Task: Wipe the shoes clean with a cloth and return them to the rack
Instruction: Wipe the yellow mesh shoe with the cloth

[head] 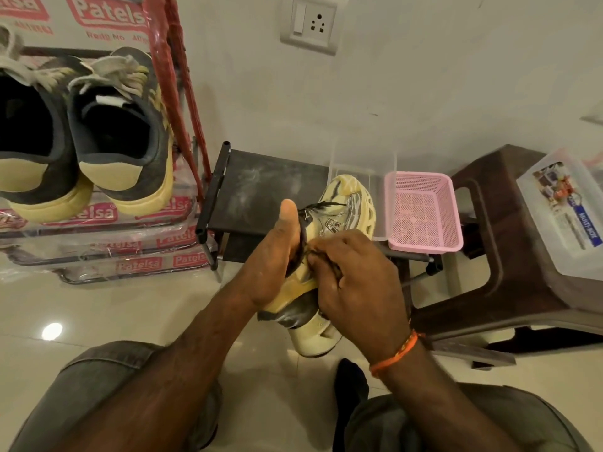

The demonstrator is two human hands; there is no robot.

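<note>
Two hands grip one yellow shoe [342,216]: left hand [274,265], right hand [355,282] | pink basket [424,213] just beyond right | shoe pair [81,132] far left.

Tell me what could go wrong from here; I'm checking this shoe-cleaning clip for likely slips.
1. The shoe is held in the air between the left hand and right hand; hard rubbing might twist it loose onto the floor.
2. The cloth is bunched small, so parts of the shoe may get missed.
3. The rack shelf looks dusty and could dirty the cleaned shoe.
</note>
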